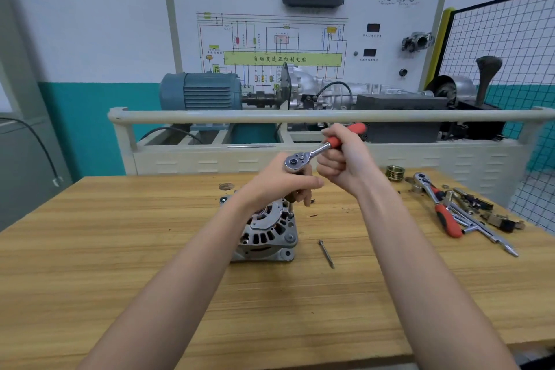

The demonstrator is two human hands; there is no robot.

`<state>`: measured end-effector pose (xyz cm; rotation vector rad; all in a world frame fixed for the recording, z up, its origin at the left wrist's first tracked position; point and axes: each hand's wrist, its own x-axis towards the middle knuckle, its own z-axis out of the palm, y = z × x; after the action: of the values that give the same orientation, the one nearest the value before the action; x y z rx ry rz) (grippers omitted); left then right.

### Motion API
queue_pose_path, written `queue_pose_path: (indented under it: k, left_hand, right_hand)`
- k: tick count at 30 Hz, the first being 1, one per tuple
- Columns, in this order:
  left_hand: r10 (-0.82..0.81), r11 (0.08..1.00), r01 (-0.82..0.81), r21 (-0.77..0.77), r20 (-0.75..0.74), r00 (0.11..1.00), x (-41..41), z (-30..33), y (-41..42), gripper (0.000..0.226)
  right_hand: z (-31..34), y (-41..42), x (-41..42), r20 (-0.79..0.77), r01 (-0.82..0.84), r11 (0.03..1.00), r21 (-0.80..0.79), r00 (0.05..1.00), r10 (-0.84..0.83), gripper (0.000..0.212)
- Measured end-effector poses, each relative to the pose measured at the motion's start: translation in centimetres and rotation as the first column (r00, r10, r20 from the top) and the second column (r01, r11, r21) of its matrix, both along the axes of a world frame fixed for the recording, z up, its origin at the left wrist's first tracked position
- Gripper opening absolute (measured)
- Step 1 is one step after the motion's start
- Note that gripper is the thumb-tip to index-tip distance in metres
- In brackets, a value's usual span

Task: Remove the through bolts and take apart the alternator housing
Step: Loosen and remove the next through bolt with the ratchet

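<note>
Right hand (342, 165) grips red handle of ratchet wrench (315, 153), ratchet head at its 9 o'clock. Left hand (282, 183) curled round the extension under the ratchet head, steadying it over alternator (267, 231). Socket sits on a through bolt (290, 212) at alternator's 1 o'clock edge. Alternator stands mid wooden bench (120, 249). Loose through bolt (326, 254) lies at alternator's 3 o'clock. Pulley (395, 173) and spare ratchet (438, 204) with tool pile at 2 o'clock

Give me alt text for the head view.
A right hand grips a red-handled ratchet whose extension, steadied by the left hand, stands on an alternator on a wooden bench. One removed bolt lies beside it.
</note>
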<state>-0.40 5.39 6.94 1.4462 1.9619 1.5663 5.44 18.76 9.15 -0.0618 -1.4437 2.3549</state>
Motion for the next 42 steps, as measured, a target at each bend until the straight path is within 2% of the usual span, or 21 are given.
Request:
queue_pose_path:
  k: [3, 7, 11, 13, 15, 17, 20, 22, 24, 27, 30, 32, 35, 37, 39, 42]
  left_hand:
    - [0.038, 0.991, -0.053, 0.122, 0.124, 0.992, 0.1, -0.5, 0.8, 0.045]
    - [0.12, 0.96, -0.156, 0.231, 0.162, 0.979, 0.0, -1.5, 1.5, 0.044]
    - [0.365, 0.847, -0.397, 0.353, 0.154, 0.918, 0.8, -2.1, 2.9, 0.048]
    - [0.421, 0.796, -0.462, 0.391, 0.192, 0.887, 1.0, -2.3, 3.5, 0.048]
    - [0.414, 0.794, -0.469, 0.387, 0.219, 0.883, 0.9, -2.3, 3.6, 0.047]
    - [0.384, 0.831, -0.438, 0.342, 0.217, 0.898, 0.7, -2.0, 3.1, 0.043]
    - [0.267, 0.937, -0.275, 0.214, 0.066, 0.961, 0.2, -1.4, 1.7, 0.033]
    - [0.142, 0.986, -0.138, 0.098, -0.032, 0.989, -0.1, -0.9, 0.9, 0.03]
    - [0.038, 0.998, -0.036, 0.051, -0.021, 0.999, -0.1, -0.6, 0.8, 0.034]
    - [0.06, 0.988, -0.072, 0.138, 0.089, 0.994, -0.1, -1.0, 1.5, 0.05]
    - [0.182, 0.944, -0.215, 0.25, 0.146, 0.972, 0.3, -1.7, 2.4, 0.042]
    - [0.306, 0.89, -0.336, 0.308, 0.141, 0.941, 0.7, -1.9, 3.1, 0.035]
    - [0.46, 0.789, -0.486, 0.377, 0.162, 0.873, 1.3, -2.3, 4.2, 0.043]
    - [0.469, 0.775, -0.501, 0.385, 0.182, 0.864, 1.4, -2.6, 4.5, 0.047]
    - [0.412, 0.807, -0.461, 0.369, 0.207, 0.887, 1.2, -2.6, 4.0, 0.047]
    - [0.194, 0.927, -0.228, 0.296, 0.14, 0.971, 0.2, -2.5, 2.2, 0.041]
  right_hand:
    - [0.1, -0.7, -0.5, -0.022, 0.023, 0.999, -0.032, 0.999, -0.023, 0.056]
    - [-2.1, -2.8, 0.8, -0.141, 0.265, 0.948, -0.179, 0.946, -0.291, 0.046]
    - [-4.4, -5.5, 2.3, -0.229, 0.458, 0.835, -0.305, 0.816, -0.531, 0.042]
    - [-5.0, -6.1, 2.5, -0.264, 0.485, 0.813, -0.323, 0.778, -0.57, 0.035]
    - [-4.7, -5.7, 2.4, -0.251, 0.452, 0.839, -0.302, 0.812, -0.527, 0.038]
    - [-3.7, -4.2, 1.9, -0.203, 0.374, 0.894, -0.247, 0.882, -0.426, 0.049]
    - [-1.4, -1.4, 0.7, -0.102, 0.171, 0.976, -0.136, 0.977, -0.185, 0.054]
    - [0.1, 0.0, -0.1, -0.02, -0.017, 0.999, -0.042, 1.0, 0.016, 0.058]
    - [0.8, 0.7, -0.7, 0.017, -0.116, 0.993, -0.005, 0.993, 0.116, 0.06]
    - [0.6, 0.1, -0.8, 0.0, -0.071, 0.996, -0.047, 0.997, 0.071, 0.06]
    - [-1.1, -1.3, 0.2, -0.076, 0.149, 0.975, -0.166, 0.984, -0.163, 0.052]
    - [-2.8, -2.6, 1.3, -0.144, 0.294, 0.919, -0.264, 0.93, -0.339, 0.048]
    - [-4.9, -4.7, 2.5, -0.235, 0.399, 0.844, -0.359, 0.836, -0.495, 0.036]
    - [-5.3, -5.2, 2.7, -0.257, 0.418, 0.83, -0.37, 0.812, -0.524, 0.033]
    - [-4.5, -4.6, 2.6, -0.23, 0.405, 0.855, -0.324, 0.843, -0.487, 0.038]
    - [-2.3, -2.2, 1.8, -0.119, 0.268, 0.945, -0.188, 0.949, -0.293, 0.043]
